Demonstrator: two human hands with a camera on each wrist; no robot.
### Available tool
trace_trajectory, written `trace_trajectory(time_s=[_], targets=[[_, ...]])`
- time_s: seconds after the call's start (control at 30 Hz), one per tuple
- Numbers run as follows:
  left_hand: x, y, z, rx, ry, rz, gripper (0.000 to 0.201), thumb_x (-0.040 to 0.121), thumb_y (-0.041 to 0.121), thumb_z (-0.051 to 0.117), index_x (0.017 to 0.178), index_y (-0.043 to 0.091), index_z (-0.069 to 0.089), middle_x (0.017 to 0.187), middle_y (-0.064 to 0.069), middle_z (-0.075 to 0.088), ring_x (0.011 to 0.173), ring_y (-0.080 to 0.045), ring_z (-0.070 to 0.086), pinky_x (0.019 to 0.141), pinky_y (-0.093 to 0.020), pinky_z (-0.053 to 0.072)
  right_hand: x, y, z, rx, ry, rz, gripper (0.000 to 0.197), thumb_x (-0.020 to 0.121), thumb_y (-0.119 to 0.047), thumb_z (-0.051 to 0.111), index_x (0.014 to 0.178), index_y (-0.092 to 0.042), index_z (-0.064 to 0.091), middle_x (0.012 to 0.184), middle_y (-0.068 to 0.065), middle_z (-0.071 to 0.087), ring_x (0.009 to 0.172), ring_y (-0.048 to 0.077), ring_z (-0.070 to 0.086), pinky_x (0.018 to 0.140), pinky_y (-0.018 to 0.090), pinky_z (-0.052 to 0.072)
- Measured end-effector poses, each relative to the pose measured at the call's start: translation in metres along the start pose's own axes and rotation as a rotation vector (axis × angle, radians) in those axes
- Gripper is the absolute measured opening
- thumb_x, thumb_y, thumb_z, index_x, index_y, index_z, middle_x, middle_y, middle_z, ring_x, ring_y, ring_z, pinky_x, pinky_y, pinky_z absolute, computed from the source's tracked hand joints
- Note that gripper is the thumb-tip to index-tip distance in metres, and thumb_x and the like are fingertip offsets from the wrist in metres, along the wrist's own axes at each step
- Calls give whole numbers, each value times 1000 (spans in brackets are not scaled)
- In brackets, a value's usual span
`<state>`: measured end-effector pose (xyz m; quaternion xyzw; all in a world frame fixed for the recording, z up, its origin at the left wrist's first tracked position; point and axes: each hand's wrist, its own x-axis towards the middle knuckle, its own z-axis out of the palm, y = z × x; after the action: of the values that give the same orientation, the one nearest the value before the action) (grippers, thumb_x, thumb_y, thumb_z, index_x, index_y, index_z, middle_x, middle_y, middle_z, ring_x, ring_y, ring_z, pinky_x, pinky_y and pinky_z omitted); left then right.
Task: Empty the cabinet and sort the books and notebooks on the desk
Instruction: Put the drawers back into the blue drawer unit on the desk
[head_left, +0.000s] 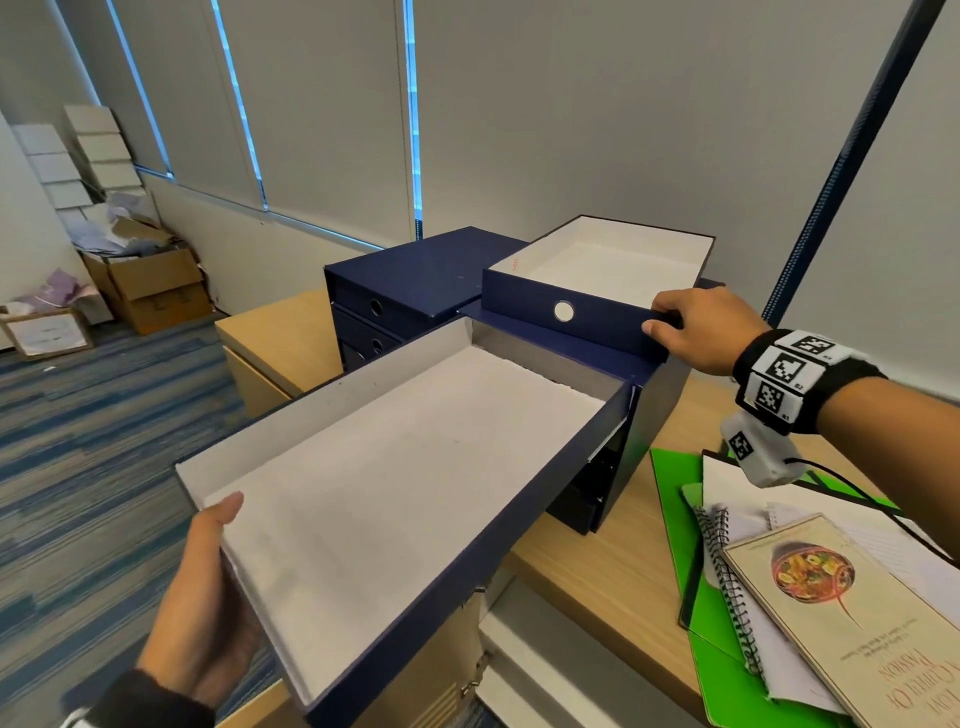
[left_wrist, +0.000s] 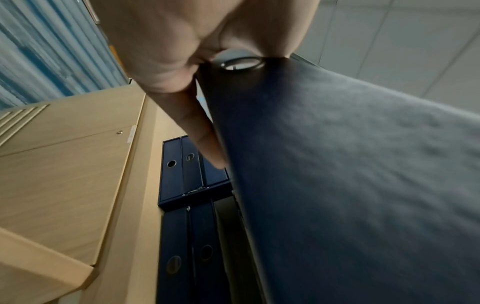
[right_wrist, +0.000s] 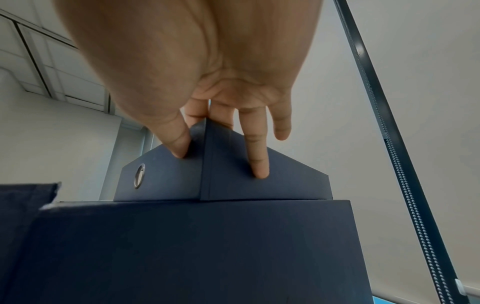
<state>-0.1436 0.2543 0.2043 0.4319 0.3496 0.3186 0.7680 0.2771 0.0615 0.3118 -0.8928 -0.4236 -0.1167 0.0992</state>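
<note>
Nearest, the left hand (head_left: 208, 587) grips the front of a pulled-out navy drawer (head_left: 395, 467), bare white inside. Atop the drawer cabinet (head_left: 649, 395), the right hand (head_left: 696, 327) pinches a second bare drawer's (head_left: 597, 270) corner. Notebooks (head_left: 737, 571) and a cookbook (head_left: 852, 613) lie at the desk's (head_left: 613, 566) right edge.

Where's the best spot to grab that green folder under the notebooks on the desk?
Take the green folder by its bare left edge, coming from the cabinet side. The spiral notebook and the cookbook lie over its right part; that strip is uncovered.
</note>
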Motion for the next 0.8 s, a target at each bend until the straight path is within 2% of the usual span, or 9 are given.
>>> trace_trajectory(time_s=[0.23,0.33,0.4,0.5,0.57,0.6,0.63,0.7,0.8], targets=[[23,29,8,-1,30,77,53,89,62,45,130,31,59,122,-6,69,116,-31,61,98,-50,44,1,0,-1,-20,-37,-3,22,98,-35,50,106,-16,59,87,3,58,79,22,51,69,28,36],[28,31,4,6,56,97,56,83,64,50,130,34,58,120,-3,70,112,-29,63,93,-51,47,0,0,-1,-23,-32,-3,24,98,-35,50,109,-15,59,89,5,60,80,22,50,70,28,36],[40,38,-4,29,92,102,63,79,62,57,135,33,54,122,-1,68,108,-26,64,87,-45,49,1,1,-1,-26,-32,-2,24,98,-35,50,110,-15,59,87,2,56,80,21,49,70,28,35],[65,46,-25,58,214,92,72,88,44,60,149,16,34,144,-16,49,100,-29,56,84,-40,42,1,1,0,-29,-35,-10,24,99,-35,49,109,-15,58,85,1,55,79,21,49,69,28,35],[66,41,-34,107,200,206,78,83,48,66,145,9,38,148,-20,43,86,-25,55,79,-38,41,1,2,1,-26,-33,-14,24,99,-35,49,109,-15,57,85,2,56,79,21,50,68,29,35],[62,38,-29,152,206,275,80,78,50,70,142,11,40,146,-16,45,85,-21,58,76,-34,44,1,2,2,-24,-33,-14,24,99,-35,49,109,-15,57,86,3,57,79,22,50,68,29,35],[57,35,-17,141,224,295,72,83,44,67,143,16,39,144,-9,49,91,-17,61,74,-30,46,2,2,2,-21,-34,-14,24,98,-35,49,109,-16,57,87,3,58,79,22,50,68,29,35],[44,20,-8,158,181,340,53,94,26,52,145,26,37,140,-1,54,105,-16,61,74,-29,47,2,2,2,-18,-36,-14,24,98,-35,50,110,-15,57,86,2,57,79,22,50,69,29,36],[45,6,1,115,178,348,49,94,23,47,142,28,40,138,-7,54,97,-15,61,69,-30,47,1,2,2,-10,-25,-10,24,98,-34,50,110,-15,58,86,2,56,80,23,51,69,29,37]])
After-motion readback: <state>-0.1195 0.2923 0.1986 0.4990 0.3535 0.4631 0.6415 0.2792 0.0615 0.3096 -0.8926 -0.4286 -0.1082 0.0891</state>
